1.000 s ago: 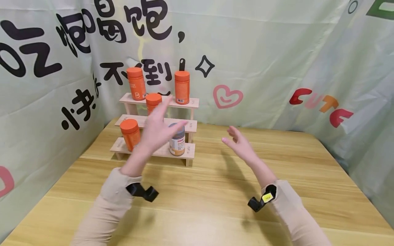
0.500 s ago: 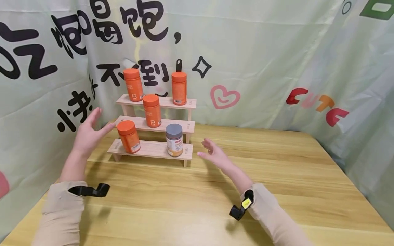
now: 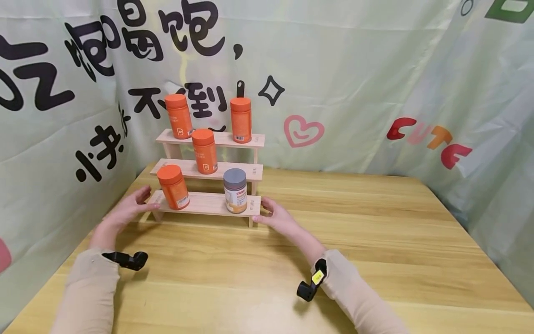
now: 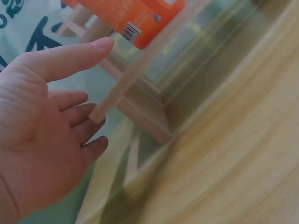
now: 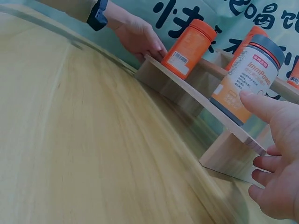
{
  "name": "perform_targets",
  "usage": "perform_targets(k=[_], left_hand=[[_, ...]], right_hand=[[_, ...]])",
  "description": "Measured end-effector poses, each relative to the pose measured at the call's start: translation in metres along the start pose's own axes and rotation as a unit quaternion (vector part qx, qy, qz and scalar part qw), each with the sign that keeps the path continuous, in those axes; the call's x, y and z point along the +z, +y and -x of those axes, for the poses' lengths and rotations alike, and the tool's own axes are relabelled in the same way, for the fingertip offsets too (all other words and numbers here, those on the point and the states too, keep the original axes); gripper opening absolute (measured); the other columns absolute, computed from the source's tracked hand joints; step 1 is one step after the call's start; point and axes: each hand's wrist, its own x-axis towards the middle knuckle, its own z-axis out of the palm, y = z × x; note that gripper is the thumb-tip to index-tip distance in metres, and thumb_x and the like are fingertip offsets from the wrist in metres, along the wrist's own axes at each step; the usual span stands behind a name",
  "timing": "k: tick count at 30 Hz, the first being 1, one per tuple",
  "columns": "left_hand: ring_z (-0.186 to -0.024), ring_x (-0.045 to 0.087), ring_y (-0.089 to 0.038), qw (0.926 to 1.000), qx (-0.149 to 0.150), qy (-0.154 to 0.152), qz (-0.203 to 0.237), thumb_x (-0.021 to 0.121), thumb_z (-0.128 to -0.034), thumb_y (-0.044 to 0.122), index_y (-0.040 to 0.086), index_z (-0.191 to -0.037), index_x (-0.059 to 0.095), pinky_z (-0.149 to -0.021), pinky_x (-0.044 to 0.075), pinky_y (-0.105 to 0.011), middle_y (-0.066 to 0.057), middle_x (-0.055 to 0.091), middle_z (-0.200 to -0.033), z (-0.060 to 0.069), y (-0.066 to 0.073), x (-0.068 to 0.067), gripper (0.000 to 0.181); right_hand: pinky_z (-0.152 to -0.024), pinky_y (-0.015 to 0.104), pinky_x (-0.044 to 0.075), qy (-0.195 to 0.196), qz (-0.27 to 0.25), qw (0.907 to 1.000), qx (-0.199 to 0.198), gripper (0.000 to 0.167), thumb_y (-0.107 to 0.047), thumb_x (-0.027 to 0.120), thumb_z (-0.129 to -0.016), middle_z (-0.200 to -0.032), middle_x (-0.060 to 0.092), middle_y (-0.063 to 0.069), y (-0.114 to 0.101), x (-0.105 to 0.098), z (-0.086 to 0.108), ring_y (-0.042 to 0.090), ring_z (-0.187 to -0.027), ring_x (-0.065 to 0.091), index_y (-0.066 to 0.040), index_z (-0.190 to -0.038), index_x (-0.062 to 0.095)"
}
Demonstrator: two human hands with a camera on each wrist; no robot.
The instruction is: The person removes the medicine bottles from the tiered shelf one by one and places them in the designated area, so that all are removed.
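A three-step wooden display stand (image 3: 202, 205) stands on the table, bearing several orange bottles and one grey-lidded bottle (image 3: 235, 191). My left hand (image 3: 127, 209) is at the left end of the lowest step, thumb toward the front and relaxed fingers by the board's end. In the left wrist view the fingertips (image 4: 96, 147) are at or very near that end; contact is unclear. At the right end, my right hand (image 3: 280, 220) has its fingers beside the board. In the right wrist view its thumb (image 5: 259, 106) overlaps the grey-lidded bottle's label.
An orange bottle (image 3: 173, 188) stands on the lowest step's left part, another (image 3: 204, 151) on the middle step, and two more, left (image 3: 179, 117) and right (image 3: 241, 120), on top. A printed cloth (image 3: 346, 83) hangs behind the wooden table (image 3: 354, 218).
My left hand has swung left from in front of the stand, then down to its left end. The right hand has moved left to the right end. The bottles keep their places on the steps.
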Motion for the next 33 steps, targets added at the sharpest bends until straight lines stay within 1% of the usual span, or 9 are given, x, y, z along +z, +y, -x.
perform_targets(k=[4, 8, 10, 14, 17, 22, 25, 29, 33], left_hand=[[-0.135, 0.002, -0.047, 1.0000, -0.001, 0.002, 0.006, 0.062, -0.0871, 0.014, -0.010, -0.143, -0.002, -0.108, 0.006, -0.057, -0.034, -0.001, -0.147, -0.002, -0.008, 0.004, 0.088], [-0.135, -0.001, -0.046, 0.9999, -0.013, 0.003, 0.009, 0.063, -0.0865, 0.015, -0.006, -0.145, -0.001, -0.108, 0.005, -0.059, -0.031, -0.003, -0.148, -0.004, -0.012, 0.006, 0.090], [-0.135, -0.001, -0.046, 0.9998, -0.016, 0.001, 0.011, 0.064, -0.0865, 0.015, -0.005, -0.145, -0.002, -0.107, 0.005, -0.060, -0.031, -0.004, -0.148, -0.004, -0.014, 0.007, 0.090], [-0.135, 0.003, -0.046, 0.9997, -0.018, 0.002, 0.018, 0.064, -0.0854, 0.014, -0.002, -0.146, -0.002, -0.107, 0.006, -0.060, -0.031, -0.004, -0.149, -0.006, -0.014, 0.008, 0.092], [-0.134, 0.005, -0.045, 0.9996, -0.018, 0.001, 0.024, 0.065, -0.0847, 0.014, -0.001, -0.146, -0.002, -0.107, 0.007, -0.060, -0.030, -0.003, -0.149, -0.007, -0.014, 0.007, 0.093], [-0.136, -0.001, -0.043, 0.9986, -0.025, 0.000, 0.048, 0.066, -0.0840, 0.012, 0.000, -0.147, -0.002, -0.108, 0.004, -0.058, -0.027, -0.007, -0.150, -0.006, -0.013, 0.007, 0.093], [-0.136, -0.003, -0.042, 0.9979, -0.028, 0.003, 0.058, 0.066, -0.0840, 0.010, 0.000, -0.146, -0.002, -0.109, 0.003, -0.055, -0.025, -0.008, -0.150, -0.004, -0.012, 0.008, 0.093], [-0.137, -0.003, -0.041, 0.9981, -0.025, 0.004, 0.056, 0.065, -0.0845, 0.009, -0.002, -0.146, -0.002, -0.110, 0.004, -0.053, -0.025, -0.007, -0.151, -0.005, -0.011, 0.008, 0.091], [-0.137, -0.003, -0.041, 0.9982, -0.021, 0.003, 0.056, 0.064, -0.0849, 0.008, -0.003, -0.146, -0.002, -0.110, 0.004, -0.053, -0.025, -0.006, -0.151, -0.006, -0.014, 0.009, 0.090]], right_hand=[[-0.107, 0.045, 0.028, 0.002, -0.007, 1.0000, -0.002, 0.077, -0.014, 0.069, -0.083, -0.144, 0.031, 0.025, 0.002, 0.003, -0.001, 0.034, -0.132, 0.031, 0.007, -0.142, 0.025], [-0.108, 0.046, 0.026, 0.002, -0.007, 1.0000, -0.001, 0.079, -0.014, 0.070, -0.083, -0.145, 0.029, 0.024, 0.003, 0.004, -0.004, 0.035, -0.133, 0.028, 0.007, -0.143, 0.022], [-0.108, 0.046, 0.026, 0.006, -0.003, 1.0000, 0.006, 0.080, -0.014, 0.070, -0.083, -0.145, 0.030, 0.023, 0.003, 0.005, -0.005, 0.035, -0.133, 0.029, 0.006, -0.144, 0.022], [-0.108, 0.048, 0.025, 0.018, 0.008, 0.9997, 0.013, 0.080, -0.014, 0.071, -0.082, -0.145, 0.032, 0.021, 0.007, 0.006, -0.010, 0.038, -0.131, 0.031, 0.005, -0.143, 0.023], [-0.108, 0.047, 0.024, 0.024, 0.005, 0.9995, 0.018, 0.079, -0.013, 0.071, -0.082, -0.145, 0.033, 0.020, 0.009, 0.007, -0.013, 0.037, -0.131, 0.031, 0.004, -0.143, 0.024], [-0.109, 0.046, 0.024, 0.027, 0.000, 0.9994, 0.021, 0.078, -0.012, 0.071, -0.082, -0.145, 0.033, 0.019, 0.010, 0.007, -0.015, 0.035, -0.132, 0.030, 0.004, -0.143, 0.025], [-0.109, 0.047, 0.023, 0.026, -0.013, 0.9994, 0.019, 0.077, -0.011, 0.071, -0.081, -0.145, 0.034, 0.019, 0.011, 0.007, -0.017, 0.035, -0.132, 0.030, 0.004, -0.143, 0.027], [-0.109, 0.048, 0.022, 0.025, -0.027, 0.9991, 0.018, 0.074, -0.009, 0.071, -0.081, -0.144, 0.035, 0.019, 0.012, 0.005, -0.017, 0.035, -0.132, 0.031, 0.003, -0.142, 0.031], [-0.109, 0.048, 0.023, 0.027, -0.027, 0.9991, 0.021, 0.074, -0.009, 0.072, -0.080, -0.143, 0.037, 0.018, 0.013, 0.004, -0.016, 0.034, -0.131, 0.032, 0.003, -0.141, 0.032]])
